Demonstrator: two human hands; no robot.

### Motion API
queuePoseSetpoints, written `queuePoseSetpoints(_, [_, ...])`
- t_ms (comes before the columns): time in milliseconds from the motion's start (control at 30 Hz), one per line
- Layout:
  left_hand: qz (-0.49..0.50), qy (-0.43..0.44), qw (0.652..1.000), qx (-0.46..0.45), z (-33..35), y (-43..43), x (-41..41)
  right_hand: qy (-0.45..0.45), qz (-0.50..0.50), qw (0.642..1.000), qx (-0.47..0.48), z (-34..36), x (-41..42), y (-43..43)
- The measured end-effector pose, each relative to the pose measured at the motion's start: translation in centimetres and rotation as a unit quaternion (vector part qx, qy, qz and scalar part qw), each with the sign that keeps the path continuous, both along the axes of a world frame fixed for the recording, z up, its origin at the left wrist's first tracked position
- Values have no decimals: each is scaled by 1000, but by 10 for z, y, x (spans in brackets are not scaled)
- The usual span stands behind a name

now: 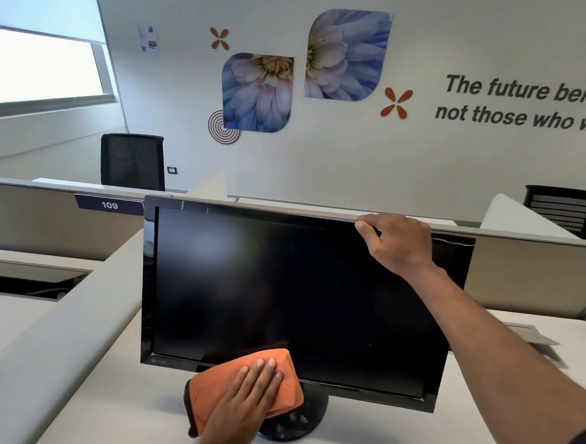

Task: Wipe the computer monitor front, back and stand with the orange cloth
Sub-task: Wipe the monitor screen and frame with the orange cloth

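A black computer monitor (281,284) with a dark screen stands on a round black stand (297,424) on the white desk. My left hand (247,399) lies flat with straight fingers on the folded orange cloth (222,384), pressing it against the monitor's lower bezel near the left of centre. My right hand (397,241) grips the top edge of the monitor toward its right side, fingers curled over behind the bezel. The cloth hides part of the stand's neck.
The white desk (108,422) runs along a grey cubicle partition (527,269) behind the monitor, with a label reading 109 (109,205). A grey cable flap (532,339) sits at the right. Black office chairs (133,161) stand beyond the partitions by the decorated wall.
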State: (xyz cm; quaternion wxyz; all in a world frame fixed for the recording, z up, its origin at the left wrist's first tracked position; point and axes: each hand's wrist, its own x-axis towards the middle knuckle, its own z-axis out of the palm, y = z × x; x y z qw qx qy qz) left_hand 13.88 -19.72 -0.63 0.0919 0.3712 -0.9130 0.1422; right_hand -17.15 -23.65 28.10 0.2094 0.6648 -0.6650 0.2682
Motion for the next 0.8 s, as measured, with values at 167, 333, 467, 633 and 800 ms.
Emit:
queuePoseSetpoints(167, [-179, -68, 976, -108, 9, 10, -54, -6, 6, 1000, -9, -1, 1, -1])
queuePoseSetpoints(333, [-231, -119, 963, -67, 35, 10, -81, -12, 3, 1000, -1, -1, -3, 3])
queuePoseSetpoints(467, [-220, -116, 967, -57, 40, 7, -63, -11, 7, 1000, 6, 1, -3, 2])
queuePoseSetpoints(633, [-169, -79, 978, -89, 28, -3, -5, -13, 10, 1000, 1, 1, -3, 6])
queuePoseSetpoints(800, [-54, -29, 997, -45, 21, -17, 65, -7, 5, 1000, 7, 2, 0, 7])
